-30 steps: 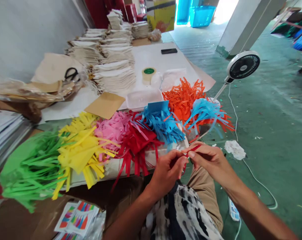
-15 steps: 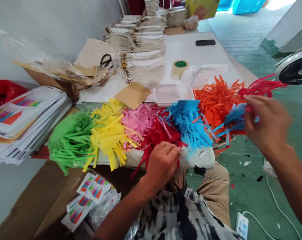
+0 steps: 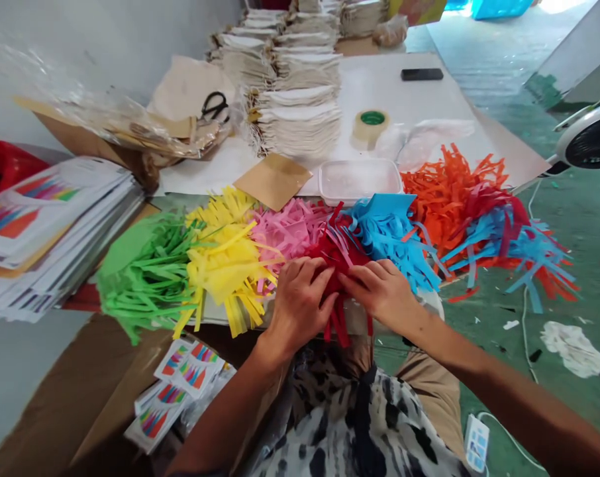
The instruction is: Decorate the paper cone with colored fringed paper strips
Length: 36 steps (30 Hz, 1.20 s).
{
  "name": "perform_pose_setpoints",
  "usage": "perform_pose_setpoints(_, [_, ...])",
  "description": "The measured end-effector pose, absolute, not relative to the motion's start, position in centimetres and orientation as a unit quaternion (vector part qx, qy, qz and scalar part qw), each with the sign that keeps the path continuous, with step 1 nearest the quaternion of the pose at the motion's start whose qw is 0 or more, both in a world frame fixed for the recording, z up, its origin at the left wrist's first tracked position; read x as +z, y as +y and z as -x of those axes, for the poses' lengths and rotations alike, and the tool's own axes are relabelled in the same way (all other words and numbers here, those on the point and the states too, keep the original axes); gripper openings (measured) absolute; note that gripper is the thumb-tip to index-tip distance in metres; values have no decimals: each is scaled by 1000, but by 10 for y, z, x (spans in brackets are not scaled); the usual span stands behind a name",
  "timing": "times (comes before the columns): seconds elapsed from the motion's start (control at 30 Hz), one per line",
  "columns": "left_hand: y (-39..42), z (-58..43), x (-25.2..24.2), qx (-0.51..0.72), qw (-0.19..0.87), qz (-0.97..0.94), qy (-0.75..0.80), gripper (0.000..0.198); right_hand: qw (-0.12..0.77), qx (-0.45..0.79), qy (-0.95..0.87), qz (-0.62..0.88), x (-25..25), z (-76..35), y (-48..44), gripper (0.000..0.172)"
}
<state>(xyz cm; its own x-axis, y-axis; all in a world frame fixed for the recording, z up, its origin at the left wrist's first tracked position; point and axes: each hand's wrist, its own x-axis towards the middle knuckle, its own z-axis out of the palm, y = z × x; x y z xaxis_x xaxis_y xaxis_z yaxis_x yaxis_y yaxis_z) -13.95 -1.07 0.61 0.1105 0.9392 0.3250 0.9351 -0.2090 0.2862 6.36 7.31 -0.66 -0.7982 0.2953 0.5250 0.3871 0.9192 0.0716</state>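
Both hands at the red fringe on the near edge

In the head view, the left hand (image 3: 300, 298) and the right hand (image 3: 384, 295) meet over a dark-red heap of fringed, thin strips (image 3: 337, 248) at the near edge of the white surface (image 3: 379, 86). The fingers of each are curled with tips close together on the red material; whether they pinch it I cannot tell.

Along that edge, left of the red heap, lie fringed heaps in pink (image 3: 285, 232), yellow (image 3: 225, 265) and leaf green (image 3: 146, 271); to its right, a bright-blue fringed heap (image 3: 384, 225) touches it. At the near right corner, an orange shredded heap (image 3: 444, 192) carries a crimson bundle of strips (image 3: 506, 207) and light-blue strips (image 3: 496, 228). A shallow, translucent plastic tray (image 3: 359, 182) sits just behind the blue heap.
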Motion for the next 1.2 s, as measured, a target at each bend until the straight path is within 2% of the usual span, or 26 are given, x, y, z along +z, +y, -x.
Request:
perform_pose_setpoints(0.17, [-14, 147, 2, 259, 23, -740, 620, 46, 267, -29, -946, 180, -6, -66, 79, 19])
perform_pose_setpoints(0.33, [-13, 148, 4, 344, 28, -726, 595, 56, 320, 178, -903, 223, 7, -68, 87, 14])
perform_pose_setpoints(0.43, [-14, 148, 6, 431, 11, -694, 576, 50, 331, 303, -858, 248, 17, -64, 93, 9])
perform_pose_setpoints(0.5, [-15, 148, 5, 475, 3, -669, 571, 40, 325, 342, -844, 255, 22, -63, 97, 6])
perform_pose_setpoints(0.63, [-16, 150, 0, 474, 9, -665, 577, 25, 328, 353, -839, 254, 26, -63, 102, 11])
perform_pose_setpoints(0.77, [-13, 154, -7, 442, 7, -679, 587, 21, 336, 352, -839, 243, 27, -62, 103, 12])
perform_pose_setpoints(1.03, [2, 166, -8, 335, -106, -724, 594, 17, 367, 327, -836, 244, 53, -47, 108, 7])
perform_pose_setpoints(1.2, [7, 169, -2, 301, -138, -729, 599, 11, 422, 260, -836, 238, 84, -46, 110, 7])
